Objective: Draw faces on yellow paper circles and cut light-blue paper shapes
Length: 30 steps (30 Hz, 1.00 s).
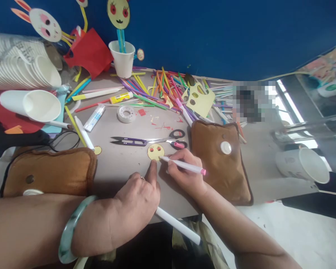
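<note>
A small round yellow paper face (156, 152) with reddish eyes lies flat on the table. The index finger of my left hand (134, 201) presses its lower edge. My left hand's other fingers are curled, and a white marker (179, 226) sticks out from beneath them past the table edge; its grip is partly hidden. Between the fingers of my right hand (188, 170), a white marker with a pink end (189, 166) has its tip on the face's lower right. Purple-handled thread snips (128, 141) and scissors (179, 139) lie just beyond.
Brown cushioned pouches (52, 172) flank the hands, the other pouch (218, 160) at right. Behind lie colourful pipe cleaners and sticks (162, 87), a tape roll (126, 113) and a glue stick (121, 98). Paper cups (44, 105) and a black glue gun (16, 136) are at left.
</note>
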{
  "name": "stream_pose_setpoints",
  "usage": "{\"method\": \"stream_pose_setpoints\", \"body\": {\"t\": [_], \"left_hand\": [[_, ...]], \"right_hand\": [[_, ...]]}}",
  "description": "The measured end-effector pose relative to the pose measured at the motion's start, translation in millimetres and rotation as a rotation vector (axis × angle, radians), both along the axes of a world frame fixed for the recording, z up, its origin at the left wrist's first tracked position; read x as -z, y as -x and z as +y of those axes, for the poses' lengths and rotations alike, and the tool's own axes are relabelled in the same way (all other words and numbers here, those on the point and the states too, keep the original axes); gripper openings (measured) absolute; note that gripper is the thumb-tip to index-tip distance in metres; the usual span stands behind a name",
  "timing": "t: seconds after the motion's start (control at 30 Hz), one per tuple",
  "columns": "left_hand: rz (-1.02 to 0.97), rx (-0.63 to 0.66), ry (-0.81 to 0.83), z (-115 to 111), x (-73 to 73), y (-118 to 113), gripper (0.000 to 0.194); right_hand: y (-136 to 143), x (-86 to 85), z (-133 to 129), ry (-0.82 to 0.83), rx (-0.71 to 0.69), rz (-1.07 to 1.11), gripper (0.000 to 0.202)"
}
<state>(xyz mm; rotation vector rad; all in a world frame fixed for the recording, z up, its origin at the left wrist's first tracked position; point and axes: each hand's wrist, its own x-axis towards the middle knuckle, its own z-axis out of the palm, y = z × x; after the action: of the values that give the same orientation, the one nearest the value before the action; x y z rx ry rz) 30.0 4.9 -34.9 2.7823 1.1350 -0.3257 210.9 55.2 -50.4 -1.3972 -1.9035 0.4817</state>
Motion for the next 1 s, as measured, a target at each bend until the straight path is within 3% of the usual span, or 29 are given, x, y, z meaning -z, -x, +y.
{"method": "stream_pose_setpoints", "body": {"t": [0.47, 0.77, 1.0], "left_hand": [[0.011, 0.025, 0.074, 5.8, -3.6, -2.1, 0.035], [0.021, 0.024, 0.089, 7.7, -8.2, -2.1, 0.032], [0.008, 0.056, 0.052, 5.2, -3.9, -0.6, 0.034]], "right_hand": [[-1.5, 0.1, 0.7, 0.024, 0.012, -0.041, 0.008], [-2.3, -4.2, 1.3, -0.118, 0.12, 0.1, 0.011], [-2.5, -4.7, 0.9, -0.108, 0.075, 0.076, 0.009]]}}
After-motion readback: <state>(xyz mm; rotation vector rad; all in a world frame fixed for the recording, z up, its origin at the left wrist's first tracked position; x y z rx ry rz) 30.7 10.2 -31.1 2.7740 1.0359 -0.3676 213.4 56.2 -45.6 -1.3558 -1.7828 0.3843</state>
